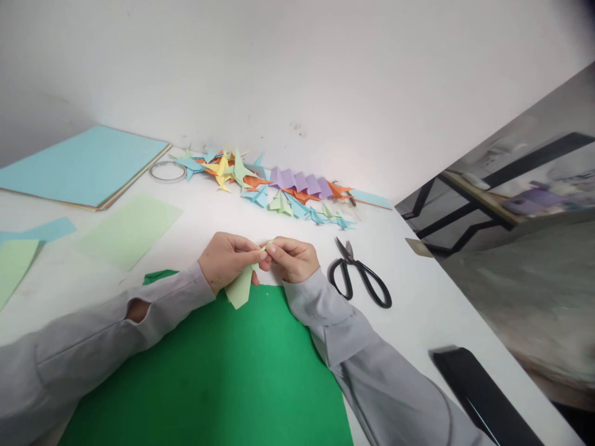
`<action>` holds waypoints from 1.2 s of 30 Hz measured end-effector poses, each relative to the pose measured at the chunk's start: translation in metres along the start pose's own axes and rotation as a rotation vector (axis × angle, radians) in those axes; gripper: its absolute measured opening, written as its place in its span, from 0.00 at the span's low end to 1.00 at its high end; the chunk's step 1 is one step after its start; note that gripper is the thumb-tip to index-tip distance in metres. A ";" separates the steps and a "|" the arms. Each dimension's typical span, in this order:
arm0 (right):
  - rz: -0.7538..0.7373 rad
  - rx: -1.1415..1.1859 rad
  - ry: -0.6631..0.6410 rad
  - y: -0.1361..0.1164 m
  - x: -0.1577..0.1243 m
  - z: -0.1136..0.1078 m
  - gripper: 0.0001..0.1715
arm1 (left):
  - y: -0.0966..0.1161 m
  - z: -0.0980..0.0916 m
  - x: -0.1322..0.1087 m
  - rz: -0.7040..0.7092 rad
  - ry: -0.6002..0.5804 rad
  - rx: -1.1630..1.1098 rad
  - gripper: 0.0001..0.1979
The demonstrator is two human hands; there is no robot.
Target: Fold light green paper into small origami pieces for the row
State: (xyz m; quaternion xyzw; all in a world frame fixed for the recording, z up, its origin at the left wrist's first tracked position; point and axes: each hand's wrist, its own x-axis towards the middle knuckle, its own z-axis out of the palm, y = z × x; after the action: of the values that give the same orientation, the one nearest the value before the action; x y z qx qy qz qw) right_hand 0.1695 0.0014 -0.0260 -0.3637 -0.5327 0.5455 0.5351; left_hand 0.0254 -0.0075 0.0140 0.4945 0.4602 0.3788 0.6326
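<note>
- Light-blue-topped paper stack (88,167): lies flat near the wall (325,93), probably parked aside.
- Left hand (230,260): pinches the folded light-green paper (240,289) at the green mat's (209,378) far edge, likely steadying it.
- Right hand (294,257): thumb and fingers grip the paper's narrow end, apparently for fine control.
- Black-handled scissors (352,261): blades parted, handles facing the person, seemingly kept reachable.
- White table (437,303): room right of the scissors, up to its slanting edge; the wall limits forward movement.

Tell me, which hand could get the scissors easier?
Probably the right hand: the scissors lie on its side, closer than to the left hand. Both hands are pinching paper, though.
</note>
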 end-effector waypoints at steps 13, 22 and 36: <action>0.098 0.214 0.028 0.001 0.002 0.001 0.13 | -0.005 0.000 0.002 0.046 0.110 -0.150 0.10; -0.005 0.029 -0.033 0.000 -0.005 0.010 0.16 | -0.015 0.000 0.007 0.258 0.150 -0.242 0.06; 0.378 0.323 -0.388 -0.009 0.001 -0.001 0.20 | -0.002 -0.006 0.006 0.048 -0.100 -0.460 0.10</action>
State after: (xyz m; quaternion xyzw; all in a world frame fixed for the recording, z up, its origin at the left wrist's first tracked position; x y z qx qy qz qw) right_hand 0.1722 0.0016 -0.0167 -0.2558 -0.4545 0.7719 0.3636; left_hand 0.0216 -0.0008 0.0100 0.3664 0.3180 0.4633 0.7416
